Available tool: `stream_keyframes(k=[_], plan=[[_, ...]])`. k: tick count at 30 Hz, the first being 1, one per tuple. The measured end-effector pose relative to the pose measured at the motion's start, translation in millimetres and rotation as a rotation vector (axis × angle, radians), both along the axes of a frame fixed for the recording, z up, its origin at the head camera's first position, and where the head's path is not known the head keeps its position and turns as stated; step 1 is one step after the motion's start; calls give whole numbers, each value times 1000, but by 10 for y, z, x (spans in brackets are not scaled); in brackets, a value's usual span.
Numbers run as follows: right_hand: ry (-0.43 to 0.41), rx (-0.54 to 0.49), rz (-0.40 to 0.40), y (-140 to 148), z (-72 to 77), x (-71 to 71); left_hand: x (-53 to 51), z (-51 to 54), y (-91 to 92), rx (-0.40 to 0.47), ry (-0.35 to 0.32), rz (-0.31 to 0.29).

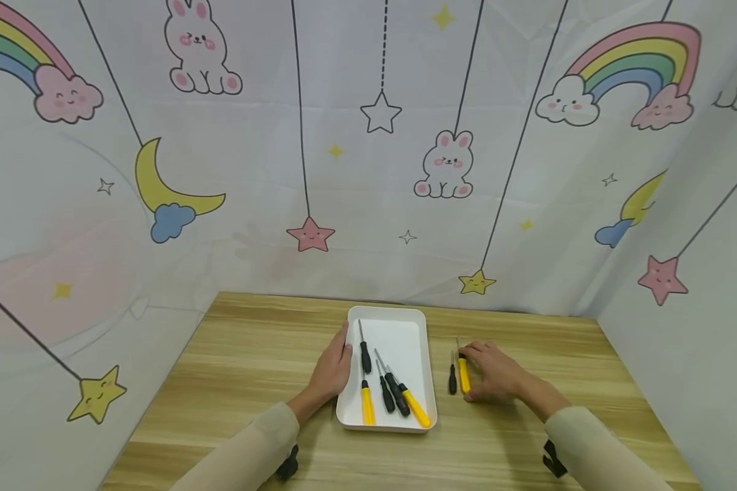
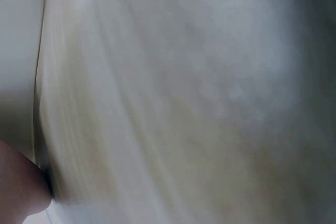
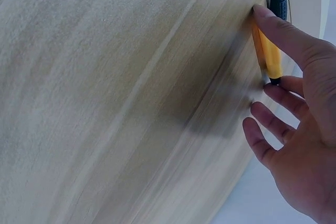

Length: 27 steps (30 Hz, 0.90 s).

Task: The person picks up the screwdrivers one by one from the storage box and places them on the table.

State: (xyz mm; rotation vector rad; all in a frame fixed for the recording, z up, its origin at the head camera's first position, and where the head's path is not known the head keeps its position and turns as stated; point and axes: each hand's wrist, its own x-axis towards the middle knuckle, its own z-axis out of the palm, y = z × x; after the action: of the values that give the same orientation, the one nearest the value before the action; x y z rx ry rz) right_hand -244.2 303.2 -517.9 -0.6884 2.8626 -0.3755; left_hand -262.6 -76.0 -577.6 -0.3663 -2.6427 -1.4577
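A white tray (image 1: 385, 428) holds several screwdrivers, some black-handled, others yellow-handled. My left hand (image 1: 328, 372) grips its left rim, thumb over the edge; in the left wrist view only part of that hand (image 2: 21, 184) shows against the tray wall (image 2: 18, 51). Right of the tray, my right hand (image 1: 497, 374) holds a yellow screwdriver (image 1: 463, 375) between thumb and fingertips, near the handle's two ends. The right wrist view shows this hand (image 3: 310, 114) on the yellow handle (image 3: 270, 56), other fingers spread. Beside it lies a small black screwdriver (image 1: 452, 382), its handle (image 3: 279, 6) behind the thumb.
The wooden table (image 1: 252, 334) extends on both sides of the tray. Behind it hangs a pale curtain (image 1: 356, 184) printed with rabbits, stars and rainbows, and another pale panel (image 1: 706, 341) stands at the right.
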Motion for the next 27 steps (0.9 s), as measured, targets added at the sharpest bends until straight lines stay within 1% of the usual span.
stream_keyframes(k=[8,16,22,27], plan=[[-9,2,-14,1,16,18,4,9,2,4,6,0],[23,-9,22,0,43,-4,14,14,2,4,4,3],[2,1,14,-35,94,-37,19,18,0,7,1,6],[12,-1,25,-58,153,-56,16,20,6,0,2,8]])
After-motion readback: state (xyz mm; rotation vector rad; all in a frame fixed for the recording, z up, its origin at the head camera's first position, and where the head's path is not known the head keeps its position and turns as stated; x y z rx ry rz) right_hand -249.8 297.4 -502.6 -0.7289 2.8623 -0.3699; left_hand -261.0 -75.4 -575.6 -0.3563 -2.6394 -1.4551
